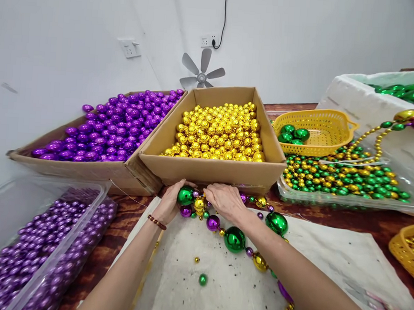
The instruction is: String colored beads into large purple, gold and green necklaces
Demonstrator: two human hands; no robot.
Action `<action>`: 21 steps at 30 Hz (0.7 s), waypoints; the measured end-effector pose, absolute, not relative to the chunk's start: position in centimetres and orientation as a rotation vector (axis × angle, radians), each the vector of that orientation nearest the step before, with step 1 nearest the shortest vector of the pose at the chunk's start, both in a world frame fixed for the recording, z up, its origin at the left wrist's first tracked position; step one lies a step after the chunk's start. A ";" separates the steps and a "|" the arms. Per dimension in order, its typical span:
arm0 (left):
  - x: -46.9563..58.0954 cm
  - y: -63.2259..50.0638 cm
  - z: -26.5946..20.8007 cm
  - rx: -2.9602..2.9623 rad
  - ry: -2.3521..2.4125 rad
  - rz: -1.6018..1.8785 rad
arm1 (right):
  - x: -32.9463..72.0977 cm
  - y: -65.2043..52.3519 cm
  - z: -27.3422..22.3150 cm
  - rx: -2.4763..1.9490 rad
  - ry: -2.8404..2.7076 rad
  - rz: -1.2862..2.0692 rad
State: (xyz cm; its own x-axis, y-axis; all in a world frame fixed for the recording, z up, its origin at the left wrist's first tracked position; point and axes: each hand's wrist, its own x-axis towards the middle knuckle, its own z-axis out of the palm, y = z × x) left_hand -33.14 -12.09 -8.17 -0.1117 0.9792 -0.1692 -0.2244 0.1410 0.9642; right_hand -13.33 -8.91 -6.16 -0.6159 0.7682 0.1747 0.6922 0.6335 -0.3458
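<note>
A strand of shiny beads [235, 239] in green, purple and gold lies in a loop on a white cloth [255, 289]. My left hand [171, 202], with a brown bead bracelet [156, 222] at the wrist, closes around the strand beside a large green bead [185, 196]. Close by on the right, my right hand [225, 200] has its fingers pinched on the same strand. What lies directly under its fingertips is hidden. A loose green bead [203, 279] and a tiny gold bead [197, 259] rest on the cloth nearer to me.
Behind my hands stand a cardboard box [209, 169] of gold beads and another box [86, 175] of purple ones. A clear tub [101, 193] is at left. Right are a yellow basket [329, 130], a clear tray [347, 201], a foam box [347, 96] and scissors-like pink-handled tool [387, 307].
</note>
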 end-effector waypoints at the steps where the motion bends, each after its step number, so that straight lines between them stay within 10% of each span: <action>1: -33.1 -12.1 -8.2 0.870 1.208 1.280 | -13.3 -8.9 -6.2 -1.170 -2.553 0.346; 15: -32.8 -12.6 -7.4 0.815 1.285 1.290 | -12.5 -9.7 -5.4 -1.226 -2.360 0.567; 21: -30.8 -13.9 -7.6 0.958 1.416 1.528 | -11.5 -13.3 -4.2 -1.211 -1.662 1.556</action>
